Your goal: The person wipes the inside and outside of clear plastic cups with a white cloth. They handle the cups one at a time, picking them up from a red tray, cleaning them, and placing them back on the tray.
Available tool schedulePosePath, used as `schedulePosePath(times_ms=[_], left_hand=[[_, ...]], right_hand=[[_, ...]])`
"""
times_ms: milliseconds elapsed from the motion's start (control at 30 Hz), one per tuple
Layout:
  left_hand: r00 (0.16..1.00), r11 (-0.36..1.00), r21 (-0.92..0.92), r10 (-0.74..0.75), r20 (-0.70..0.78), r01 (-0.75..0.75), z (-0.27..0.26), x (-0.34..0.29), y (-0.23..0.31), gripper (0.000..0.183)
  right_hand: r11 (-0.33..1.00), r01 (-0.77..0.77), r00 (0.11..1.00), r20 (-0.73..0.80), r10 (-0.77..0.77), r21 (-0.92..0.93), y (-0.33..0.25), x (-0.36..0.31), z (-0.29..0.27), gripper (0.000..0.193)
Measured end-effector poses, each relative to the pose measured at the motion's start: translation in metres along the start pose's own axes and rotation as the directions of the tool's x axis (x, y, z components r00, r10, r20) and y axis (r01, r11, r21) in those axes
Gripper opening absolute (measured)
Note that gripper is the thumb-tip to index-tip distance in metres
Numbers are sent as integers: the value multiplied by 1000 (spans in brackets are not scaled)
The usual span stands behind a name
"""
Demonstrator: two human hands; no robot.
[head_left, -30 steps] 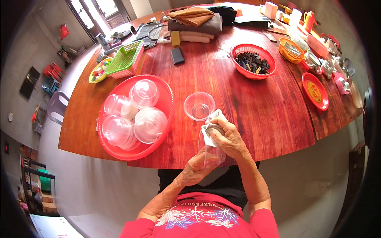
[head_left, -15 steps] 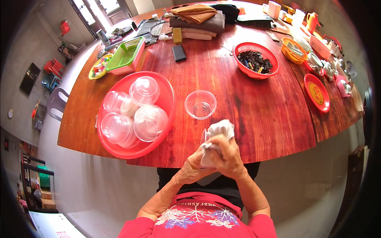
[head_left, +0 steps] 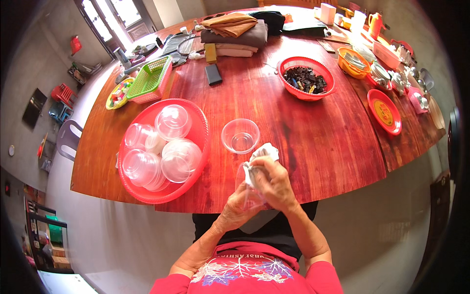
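Note:
My left hand [head_left: 236, 208] is closed round a clear plastic bowl [head_left: 251, 200], tilted near the table's front edge. In my right hand [head_left: 275, 185] a white cloth [head_left: 265, 153] is bunched, its lower part pressed against the bowl's rim. Part of the held bowl is hidden by my fingers and the cloth. Just beyond my hands another clear plastic bowl [head_left: 240, 136] stands upright on the table. To the left, a large red plastic basket [head_left: 206, 161] carries several clear bowls [head_left: 174, 122], some of them stacked.
A red basket of small dark pieces [head_left: 306, 80] stands at the right. Beyond the large basket are a green basket [head_left: 150, 74] and a dark wallet-like block [head_left: 213, 75]. Folded cloths [head_left: 228, 25] lie at the back. A red plate [head_left: 385, 112] rests far right on the wooden table [head_left: 313, 142].
The view has shifted slightly. My right hand and the cloth have moved on the held bowl, and more of that bowl now shows. The standing bowl stays in place.

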State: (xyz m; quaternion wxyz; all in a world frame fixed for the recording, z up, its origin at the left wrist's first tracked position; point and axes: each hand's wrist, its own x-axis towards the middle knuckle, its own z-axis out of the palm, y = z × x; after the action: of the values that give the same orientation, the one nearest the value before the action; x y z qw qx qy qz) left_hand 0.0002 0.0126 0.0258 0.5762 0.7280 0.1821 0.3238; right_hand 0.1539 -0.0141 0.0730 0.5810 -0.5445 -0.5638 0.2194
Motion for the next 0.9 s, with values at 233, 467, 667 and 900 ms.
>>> schedulePosePath(times_ms=[233,467,667,900], left_hand=[[985,944,-330,-59,-162,2,-3,7,9,43],[985,854,-502,-173,-27,136,2,3,24,32],[978,686,-725,-187,-94,62,-1,9,22,19],[954,514,-856,-279,-108,53,-8,12,21,18]], right_hand=[[923,342,939,30,-343,-176,-11,-50,18,29],[966,12,968,-244,54,260,-7,-4,8,18],[861,-25,952,-250,175,508,-5,-12,15,17],[959,258,924,-259,-280,-116,-11,-52,15,25]])
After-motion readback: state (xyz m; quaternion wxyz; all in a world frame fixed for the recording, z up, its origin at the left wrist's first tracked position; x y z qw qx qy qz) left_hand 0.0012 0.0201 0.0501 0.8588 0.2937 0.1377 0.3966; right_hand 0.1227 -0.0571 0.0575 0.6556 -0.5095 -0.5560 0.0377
